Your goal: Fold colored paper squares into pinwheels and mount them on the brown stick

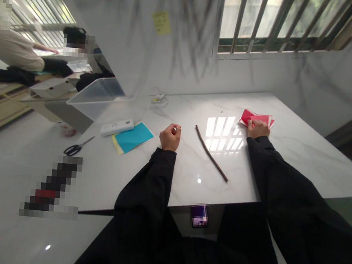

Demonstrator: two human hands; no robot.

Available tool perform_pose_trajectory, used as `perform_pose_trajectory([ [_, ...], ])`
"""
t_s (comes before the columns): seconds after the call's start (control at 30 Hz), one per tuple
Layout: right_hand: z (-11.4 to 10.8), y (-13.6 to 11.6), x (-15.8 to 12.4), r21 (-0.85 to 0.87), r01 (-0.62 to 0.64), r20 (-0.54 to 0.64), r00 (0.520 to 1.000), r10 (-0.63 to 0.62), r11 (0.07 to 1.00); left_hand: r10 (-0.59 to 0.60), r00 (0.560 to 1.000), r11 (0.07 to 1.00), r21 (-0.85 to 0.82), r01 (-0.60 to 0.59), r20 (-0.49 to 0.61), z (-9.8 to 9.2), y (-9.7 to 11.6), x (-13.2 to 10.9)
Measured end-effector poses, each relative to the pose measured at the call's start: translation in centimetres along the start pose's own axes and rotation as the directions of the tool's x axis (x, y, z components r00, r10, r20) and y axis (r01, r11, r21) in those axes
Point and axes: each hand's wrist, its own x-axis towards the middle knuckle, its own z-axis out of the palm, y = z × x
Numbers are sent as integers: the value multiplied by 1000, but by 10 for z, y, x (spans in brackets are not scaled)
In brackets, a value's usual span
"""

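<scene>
On desk (pixel 186 186), right of stick's (pixel 210 155) far end: right hand (pixel 258 130), grip closed on red sheets (pixel 261 119), white edges showing; likely holding loose pile together. Left of stick, near, not touching: left hand (pixel 170 137), grip curled into loose fist, nothing visible in it. Stick itself bare between 2 hands, probably for easy reach. Farther left of stick: blue sheet (pixel 134 138), then clear plastic bin (pixel 86 99), looks open-topped; contents, can't tell.
</scene>
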Motion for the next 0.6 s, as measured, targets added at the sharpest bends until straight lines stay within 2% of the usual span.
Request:
perform_pose_trajectory([
  [0.17,-21,14,-4,243,-10,-198,979,59,970,11,1000,1000,1,-11,0,2,1,0],
  [0.27,-44,16,-3,314,52,-358,931,68,948,15,1000,999,-37,-15,8,4,1,0],
  [0.33,-57,2,-3,293,140,-477,879,17,946,5,1000,995,-98,-3,16,6,1,0],
  [0.4,-61,-26,-8,266,248,-559,827,-61,931,-41,998,974,-220,49,41,9,2,0],
  [0.47,-53,-65,-25,284,358,-626,772,-111,890,-126,983,884,-434,174,137,12,4,2],
  [0.5,-45,-85,-36,286,450,-629,754,-189,846,-159,962,794,-551,258,220,13,5,3],
  [0.53,-35,-105,-49,281,557,-600,738,-310,781,-173,933,678,-649,346,317,13,6,4],
  [0.6,-15,-137,-75,285,748,-512,647,-564,599,-147,865,456,-743,490,480,15,6,7],
])
